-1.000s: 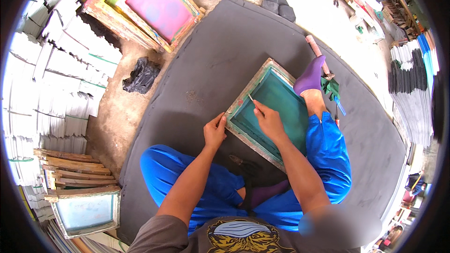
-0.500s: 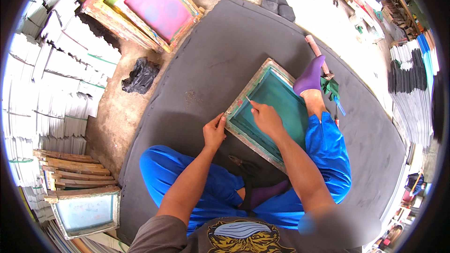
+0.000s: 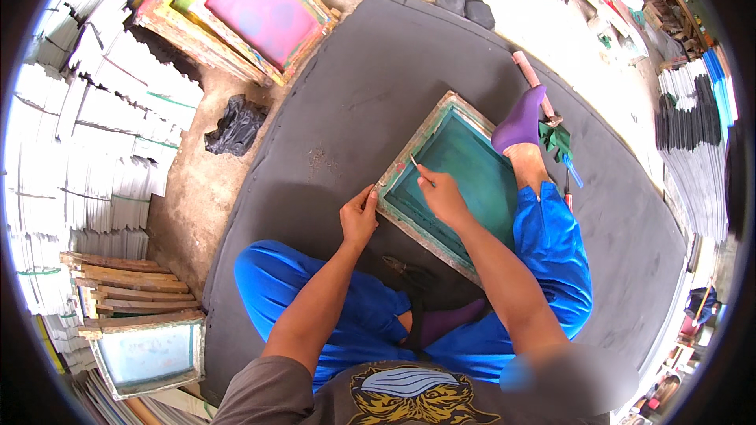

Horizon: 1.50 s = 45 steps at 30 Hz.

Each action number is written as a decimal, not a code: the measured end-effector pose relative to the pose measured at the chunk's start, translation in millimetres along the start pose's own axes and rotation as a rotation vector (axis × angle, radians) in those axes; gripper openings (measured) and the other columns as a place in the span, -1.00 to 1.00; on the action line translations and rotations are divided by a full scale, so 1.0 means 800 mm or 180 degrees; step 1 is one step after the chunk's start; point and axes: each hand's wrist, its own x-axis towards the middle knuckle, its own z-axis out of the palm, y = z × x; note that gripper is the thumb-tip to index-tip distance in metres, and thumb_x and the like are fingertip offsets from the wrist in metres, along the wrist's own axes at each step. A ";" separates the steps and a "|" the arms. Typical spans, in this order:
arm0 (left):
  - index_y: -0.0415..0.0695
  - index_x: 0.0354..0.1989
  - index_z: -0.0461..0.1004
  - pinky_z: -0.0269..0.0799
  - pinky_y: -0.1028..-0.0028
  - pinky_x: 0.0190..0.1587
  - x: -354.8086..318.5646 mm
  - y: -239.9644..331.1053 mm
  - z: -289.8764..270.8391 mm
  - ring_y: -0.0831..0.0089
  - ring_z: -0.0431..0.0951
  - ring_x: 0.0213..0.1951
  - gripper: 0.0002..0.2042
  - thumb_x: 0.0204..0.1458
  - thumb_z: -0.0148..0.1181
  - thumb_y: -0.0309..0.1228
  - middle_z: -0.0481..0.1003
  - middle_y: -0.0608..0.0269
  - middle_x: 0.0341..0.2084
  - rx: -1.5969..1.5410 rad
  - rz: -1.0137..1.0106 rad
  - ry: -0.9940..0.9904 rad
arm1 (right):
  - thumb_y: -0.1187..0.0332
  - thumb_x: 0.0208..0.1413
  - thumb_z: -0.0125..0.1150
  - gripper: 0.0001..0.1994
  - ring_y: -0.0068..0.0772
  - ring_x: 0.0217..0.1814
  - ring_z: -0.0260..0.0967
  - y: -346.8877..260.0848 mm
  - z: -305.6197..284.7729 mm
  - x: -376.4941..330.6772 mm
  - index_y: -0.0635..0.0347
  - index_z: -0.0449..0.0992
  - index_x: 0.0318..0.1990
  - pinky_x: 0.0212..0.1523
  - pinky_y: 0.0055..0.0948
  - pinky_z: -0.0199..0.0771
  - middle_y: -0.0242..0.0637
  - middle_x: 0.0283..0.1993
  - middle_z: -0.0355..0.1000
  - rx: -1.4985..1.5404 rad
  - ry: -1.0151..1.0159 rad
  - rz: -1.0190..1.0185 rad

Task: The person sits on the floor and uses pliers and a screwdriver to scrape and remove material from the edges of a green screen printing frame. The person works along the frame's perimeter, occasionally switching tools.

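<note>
A wooden screen-printing frame (image 3: 425, 130) with teal mesh lies on a dark grey mat (image 3: 354, 86) in front of my crossed legs in blue trousers. My left hand (image 3: 358, 219) presses on the frame's near left corner, fingers spread on the wood. My right hand (image 3: 441, 195) rests on the mesh just inside the left rail and pinches a thin stick-like tool (image 3: 420, 169) whose tip points at the frame's left edge. My foot in a purple sock (image 3: 520, 122) sits on the frame's right side.
Pink and yellow screens (image 3: 252, 8) lean at the top left. Stacks of white sheets (image 3: 87, 134) line the left side, a black bag (image 3: 235, 126) lies beside the mat, wooden frames (image 3: 134, 315) lower left. A pink-handled tool (image 3: 531, 83) and pliers (image 3: 405, 269) lie on the mat.
My right hand has slid slightly down and left along the frame's left rail with the thin tool. My left hand has stayed on the corner.
</note>
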 end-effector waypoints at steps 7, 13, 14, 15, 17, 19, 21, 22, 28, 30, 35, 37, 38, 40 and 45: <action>-0.21 0.12 0.62 0.45 0.49 -0.60 -0.001 -0.001 -0.004 0.62 0.46 -0.65 -0.65 0.30 0.23 -0.23 0.58 0.30 -0.53 0.0019 -0.0047 0.0026 | 0.26 0.39 0.13 -0.58 0.03 -0.30 0.62 -0.028 -0.018 -0.014 0.10 0.46 0.35 -0.24 -0.02 0.58 0.04 -0.12 0.63 -0.0655 -0.0396 0.0319; -0.21 0.12 0.62 0.42 0.50 -0.62 -0.001 0.002 -0.004 0.62 0.46 -0.67 -0.64 0.30 0.24 -0.22 0.58 0.30 -0.54 -0.0037 -0.0080 -0.0005 | 0.24 0.40 0.15 -0.61 -0.31 -0.51 0.50 0.007 -0.014 -0.001 -0.03 0.50 0.34 -0.50 -0.22 0.47 -0.09 -0.25 0.57 0.1422 -0.0184 0.0487; -0.21 0.13 0.62 0.42 0.50 -0.62 -0.002 0.007 0.002 0.63 0.45 -0.67 -0.64 0.30 0.24 -0.22 0.58 0.30 -0.54 -0.0037 -0.0067 -0.0058 | 0.24 0.41 0.14 -0.61 -0.39 -0.58 0.41 0.051 0.006 0.010 -0.04 0.50 0.34 -0.59 -0.30 0.38 -0.16 -0.32 0.52 0.0799 0.0354 -0.0654; -0.21 0.13 0.62 0.42 0.51 -0.62 -0.001 0.005 -0.002 0.63 0.45 -0.67 -0.63 0.30 0.24 -0.22 0.58 0.30 -0.54 -0.0028 -0.0106 -0.0038 | 0.23 0.42 0.13 -0.61 -0.46 -0.63 0.31 0.069 0.022 0.018 -0.07 0.49 0.35 -0.64 -0.37 0.29 -0.22 -0.37 0.46 0.0498 0.0497 -0.1189; -0.22 0.14 0.61 0.43 0.51 -0.62 -0.001 0.005 -0.002 0.61 0.46 -0.67 -0.62 0.31 0.23 -0.21 0.54 0.31 -0.56 -0.0044 -0.0099 -0.0059 | 0.20 0.44 0.11 -0.60 -0.58 -0.70 0.12 0.076 0.026 0.020 -0.11 0.46 0.38 -0.73 -0.52 0.10 -0.33 -0.46 0.34 0.0169 0.0689 -0.1661; -0.22 0.14 0.61 0.43 0.51 -0.62 0.001 0.004 -0.005 0.61 0.46 -0.68 -0.62 0.31 0.23 -0.21 0.54 0.31 -0.56 -0.0041 -0.0108 -0.0062 | 0.18 0.45 0.10 -0.58 -0.64 -0.72 0.02 0.070 0.017 0.020 -0.16 0.43 0.40 -0.75 -0.59 0.00 -0.39 -0.50 0.27 0.1134 0.0065 -0.0460; -0.21 0.13 0.62 0.41 0.50 -0.62 -0.003 0.003 -0.010 0.61 0.45 -0.68 -0.63 0.30 0.24 -0.22 0.56 0.30 -0.56 -0.0026 -0.0159 -0.0069 | 0.16 0.46 0.08 -0.57 -0.64 -0.72 0.02 -0.017 -0.037 -0.001 -0.20 0.38 0.43 -0.74 -0.60 0.02 -0.39 -0.51 0.28 0.2903 -0.1085 0.1958; -0.21 0.13 0.62 0.41 0.50 -0.62 -0.002 0.004 -0.008 0.61 0.45 -0.68 -0.63 0.30 0.24 -0.22 0.55 0.31 -0.57 -0.0050 -0.0155 -0.0064 | 0.12 0.45 0.08 -0.55 -0.65 -0.73 0.01 -0.014 -0.043 0.004 -0.20 0.36 0.44 -0.75 -0.60 0.01 -0.40 -0.51 0.28 0.3128 -0.1187 0.2071; -0.20 0.13 0.62 0.41 0.50 -0.62 0.002 -0.003 -0.005 0.61 0.44 -0.68 -0.63 0.29 0.25 -0.21 0.49 0.34 -0.62 -0.0154 -0.0172 -0.0034 | 0.07 0.46 0.04 -0.59 -0.61 -0.64 0.19 -0.020 -0.047 0.009 -0.20 0.44 0.38 -0.69 -0.55 0.19 -0.42 -0.47 0.35 0.2006 -0.1010 0.1523; -0.20 0.13 0.62 0.41 0.50 -0.63 0.003 -0.003 -0.001 0.61 0.43 -0.68 -0.63 0.29 0.26 -0.21 0.47 0.36 -0.63 -0.0174 -0.0135 0.0006 | 0.07 0.46 0.04 -0.60 -0.59 -0.56 0.31 -0.006 -0.030 0.004 -0.16 0.49 0.35 -0.64 -0.51 0.32 -0.40 -0.43 0.42 0.0714 -0.0582 0.0608; -0.20 0.13 0.62 0.41 0.49 -0.65 0.003 -0.001 -0.003 0.63 0.42 -0.69 -0.63 0.29 0.26 -0.22 0.47 0.38 -0.63 -0.0113 -0.0208 -0.0066 | 0.10 0.46 0.04 -0.62 -0.58 -0.49 0.36 0.044 0.004 0.022 -0.14 0.52 0.33 -0.58 -0.46 0.36 -0.39 -0.38 0.46 -0.0209 0.0481 -0.1120; -0.20 0.13 0.62 0.40 0.50 -0.65 0.003 0.000 -0.005 0.64 0.42 -0.69 -0.64 0.29 0.26 -0.22 0.47 0.38 -0.63 -0.0151 -0.0192 -0.0074 | 0.10 0.46 0.05 -0.62 -0.58 -0.54 0.31 0.035 0.000 0.024 -0.16 0.51 0.33 -0.60 -0.46 0.31 -0.36 -0.38 0.46 0.0726 -0.0013 -0.0113; -0.20 0.13 0.62 0.40 0.50 -0.65 0.003 -0.005 -0.009 0.64 0.42 -0.69 -0.64 0.29 0.26 -0.22 0.47 0.38 -0.63 -0.0185 -0.0176 -0.0047 | 0.10 0.46 0.05 -0.62 -0.58 -0.56 0.29 -0.003 -0.017 0.020 -0.17 0.51 0.33 -0.61 -0.46 0.28 -0.34 -0.37 0.46 0.1379 -0.0477 0.0843; -0.20 0.13 0.62 0.40 0.50 -0.65 0.003 -0.006 -0.006 0.64 0.42 -0.69 -0.64 0.29 0.26 -0.22 0.47 0.37 -0.62 -0.0243 -0.0166 -0.0063 | 0.10 0.46 0.04 -0.62 -0.60 -0.59 0.23 -0.028 -0.039 0.023 -0.20 0.50 0.35 -0.63 -0.48 0.22 -0.34 -0.39 0.45 0.2027 -0.0957 0.1896; -0.20 0.14 0.62 0.40 0.51 -0.64 0.003 -0.002 -0.005 0.64 0.42 -0.68 -0.63 0.29 0.26 -0.23 0.50 0.37 -0.60 -0.0228 -0.0238 -0.0094 | 0.10 0.42 0.10 -0.60 -0.43 -0.51 0.43 -0.032 -0.047 0.014 -0.15 0.51 0.34 -0.52 -0.35 0.39 -0.21 -0.25 0.57 0.0547 -0.0965 0.1165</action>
